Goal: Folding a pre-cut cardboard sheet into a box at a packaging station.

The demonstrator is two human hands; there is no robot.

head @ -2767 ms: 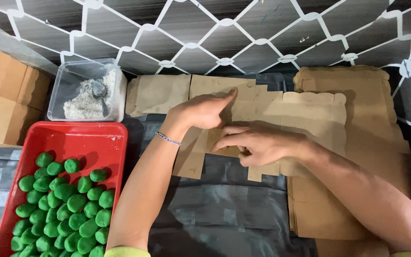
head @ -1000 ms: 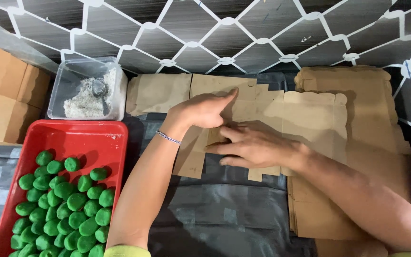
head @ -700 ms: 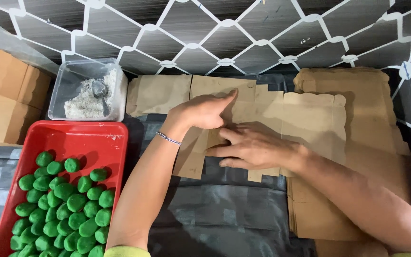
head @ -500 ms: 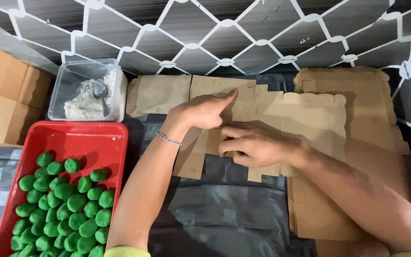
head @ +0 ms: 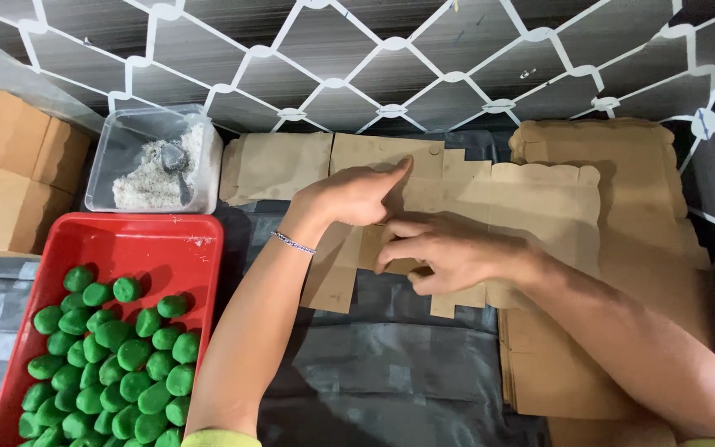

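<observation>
At centre, left hand and right hand press flat cardboard, fingers extended, gripping nothing; red tray at 8 o'clock.

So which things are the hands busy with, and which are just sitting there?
Busy with: flat cardboard box blank, under the left hand and right hand.

Just sitting there: red tray of green balls, clear tub of powder, cardboard stack.

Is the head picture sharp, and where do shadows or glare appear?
Head view: sharp throughout, no motion blur on the left hand or right hand; soft shadow falls beside the arms on the cardboard; slight glare on the red tray rim; lines bend slightly near the edges.
</observation>
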